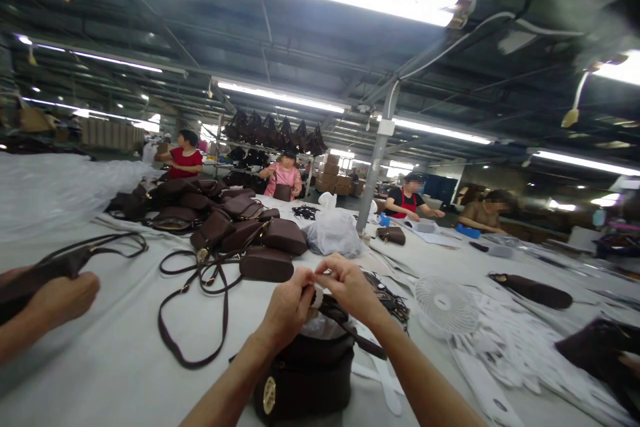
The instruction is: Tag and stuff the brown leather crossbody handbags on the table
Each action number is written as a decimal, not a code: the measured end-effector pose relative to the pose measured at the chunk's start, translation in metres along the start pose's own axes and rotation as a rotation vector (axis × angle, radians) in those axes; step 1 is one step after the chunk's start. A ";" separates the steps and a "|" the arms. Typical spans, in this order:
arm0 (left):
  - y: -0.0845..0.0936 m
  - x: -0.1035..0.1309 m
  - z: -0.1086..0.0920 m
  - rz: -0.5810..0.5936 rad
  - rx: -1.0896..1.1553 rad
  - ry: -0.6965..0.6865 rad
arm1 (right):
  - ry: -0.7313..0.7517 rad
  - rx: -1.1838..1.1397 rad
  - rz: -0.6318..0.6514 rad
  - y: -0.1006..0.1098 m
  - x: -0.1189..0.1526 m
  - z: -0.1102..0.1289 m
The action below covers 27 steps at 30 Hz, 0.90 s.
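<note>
A dark brown bag (pixel 313 377) with a round gold emblem stands at the table's front edge, its top open and pale wrapping showing inside. Above that opening, my left hand (pixel 290 303) and my right hand (pixel 345 287) meet with fingers pinched together. Between them is something small that I cannot make out, close to a whitish piece and a dark strap. The strap (pixel 367 341) hangs over the bag's right side.
Brown bags (pixel 260 233) are heaped at centre left, with looped straps. Another person's hands (pixel 65 297) hold a bag at left. A white fan (pixel 447 305) and white strips (pixel 515 347) lie right. A metal post (pixel 375 177) rises behind; several people work beyond.
</note>
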<state>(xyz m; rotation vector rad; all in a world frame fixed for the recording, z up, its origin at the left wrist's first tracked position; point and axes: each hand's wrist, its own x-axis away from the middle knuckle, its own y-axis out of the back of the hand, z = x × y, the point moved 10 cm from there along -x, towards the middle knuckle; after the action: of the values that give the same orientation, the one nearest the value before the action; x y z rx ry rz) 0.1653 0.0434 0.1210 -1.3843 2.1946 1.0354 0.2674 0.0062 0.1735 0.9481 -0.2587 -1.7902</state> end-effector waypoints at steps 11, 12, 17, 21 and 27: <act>-0.009 -0.016 -0.009 0.266 0.026 0.025 | -0.018 -0.052 0.119 -0.004 -0.036 0.018; -0.010 -0.019 -0.008 0.273 0.024 0.057 | 0.006 -0.049 0.138 -0.005 -0.037 0.026; -0.033 -0.023 0.002 0.428 0.002 0.153 | 0.075 -0.022 0.088 0.004 -0.040 0.049; -0.041 -0.017 0.002 0.565 -0.059 0.128 | 0.049 -0.040 0.084 0.007 -0.031 0.031; -0.033 -0.028 -0.020 0.630 -0.024 0.091 | 0.097 0.337 0.191 0.008 -0.002 0.011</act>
<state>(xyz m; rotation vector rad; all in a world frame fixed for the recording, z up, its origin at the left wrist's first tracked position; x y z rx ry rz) 0.2092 0.0378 0.1381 -0.7562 2.7748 1.2090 0.2660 0.0019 0.1865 1.2006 -0.5833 -1.5479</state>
